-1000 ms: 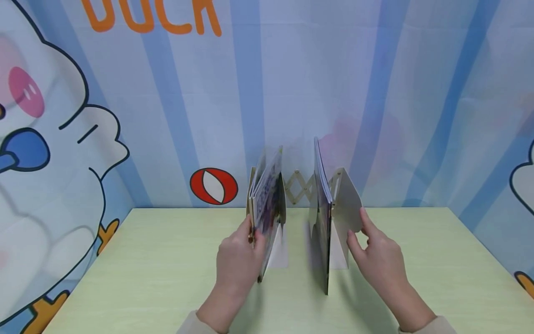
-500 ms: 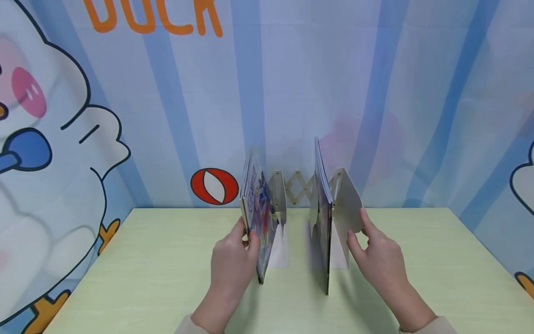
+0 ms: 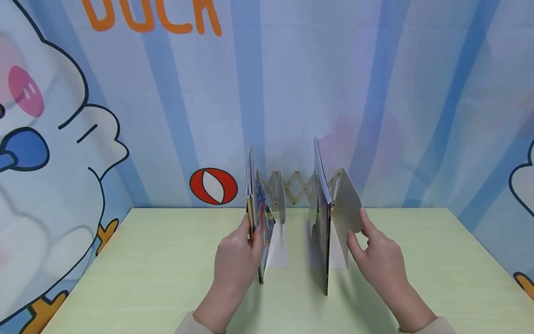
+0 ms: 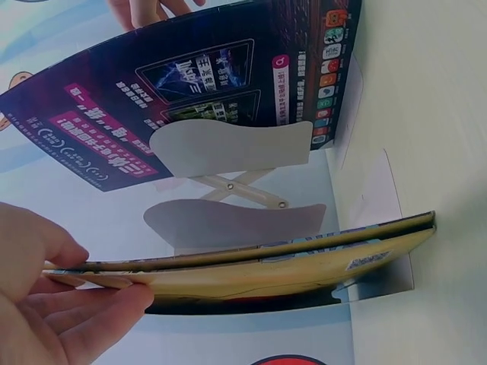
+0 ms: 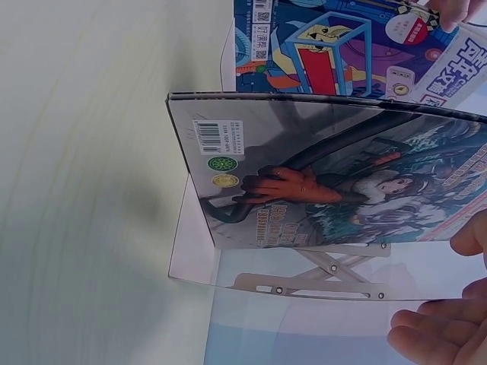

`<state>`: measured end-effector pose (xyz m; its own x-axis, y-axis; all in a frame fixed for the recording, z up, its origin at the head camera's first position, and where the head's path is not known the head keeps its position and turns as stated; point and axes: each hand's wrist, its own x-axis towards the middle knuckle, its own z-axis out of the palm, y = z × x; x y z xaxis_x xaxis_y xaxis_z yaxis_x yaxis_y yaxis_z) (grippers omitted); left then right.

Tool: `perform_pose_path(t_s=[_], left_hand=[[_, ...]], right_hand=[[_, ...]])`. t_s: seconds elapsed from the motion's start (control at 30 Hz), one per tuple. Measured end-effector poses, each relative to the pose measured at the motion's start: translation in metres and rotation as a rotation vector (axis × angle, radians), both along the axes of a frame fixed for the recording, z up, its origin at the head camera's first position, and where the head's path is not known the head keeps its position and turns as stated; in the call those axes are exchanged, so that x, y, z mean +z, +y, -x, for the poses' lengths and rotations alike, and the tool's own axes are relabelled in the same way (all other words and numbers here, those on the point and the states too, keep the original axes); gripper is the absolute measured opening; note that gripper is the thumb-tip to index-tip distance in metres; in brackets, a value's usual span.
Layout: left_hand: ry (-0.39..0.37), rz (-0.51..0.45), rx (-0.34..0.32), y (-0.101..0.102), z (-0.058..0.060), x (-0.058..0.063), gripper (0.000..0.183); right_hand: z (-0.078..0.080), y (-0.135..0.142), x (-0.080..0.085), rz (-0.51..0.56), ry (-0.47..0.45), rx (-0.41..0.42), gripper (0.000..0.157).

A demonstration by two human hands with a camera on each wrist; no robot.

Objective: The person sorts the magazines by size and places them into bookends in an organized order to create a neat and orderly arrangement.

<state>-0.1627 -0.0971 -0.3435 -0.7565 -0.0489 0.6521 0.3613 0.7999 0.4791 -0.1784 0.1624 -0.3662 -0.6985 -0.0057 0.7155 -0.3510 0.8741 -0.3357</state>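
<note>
My left hand (image 3: pixel 235 257) pinches thin magazines (image 3: pixel 262 220) by their near edge, thumb on one side and fingers on the other. They stand upright in the left section of a white extendable bookend (image 3: pixel 280 199), left of one divider plate. In the left wrist view, two tan-edged magazines (image 4: pixel 274 277) lie between thumb and fingers. My right hand (image 3: pixel 381 253) holds the edge of the bookend's right end plate (image 3: pixel 347 204), thumb on its inner side. Next to that plate another magazine (image 3: pixel 323 222) stands; the right wrist view shows its illustrated cover (image 5: pixel 327 179) with a barcode.
Brass-coloured rivets join the bookend's folding lattice (image 3: pixel 297 185) at the back. All of it stands on a pale green table (image 3: pixel 175 260), before a blue striped backdrop (image 3: pixel 292 83) with cartoon ducks. A gap lies between the two magazine groups.
The magazines in my left hand leaned right over the divider plate, swung left, and now stand more upright, uncovering the plate. My right hand and the magazine beside it stay put.
</note>
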Motion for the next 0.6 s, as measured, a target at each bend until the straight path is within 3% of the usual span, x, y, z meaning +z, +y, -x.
perform_pose_path(t_s=[0.4, 0.5, 0.6], left_hand=[[0.054, 0.003, -0.068, -0.010, 0.000, -0.003, 0.034], [0.097, 0.042, -0.092, -0.018, -0.001, -0.007, 0.037], [0.190, 0.122, -0.108, -0.032, -0.003, -0.012, 0.039]], right_hand=[[-0.004, 0.004, 0.002, -0.022, -0.038, 0.025, 0.057], [-0.009, 0.010, 0.004, -0.052, -0.048, 0.041, 0.061], [-0.012, 0.022, 0.008, -0.122, -0.048, 0.055, 0.068]])
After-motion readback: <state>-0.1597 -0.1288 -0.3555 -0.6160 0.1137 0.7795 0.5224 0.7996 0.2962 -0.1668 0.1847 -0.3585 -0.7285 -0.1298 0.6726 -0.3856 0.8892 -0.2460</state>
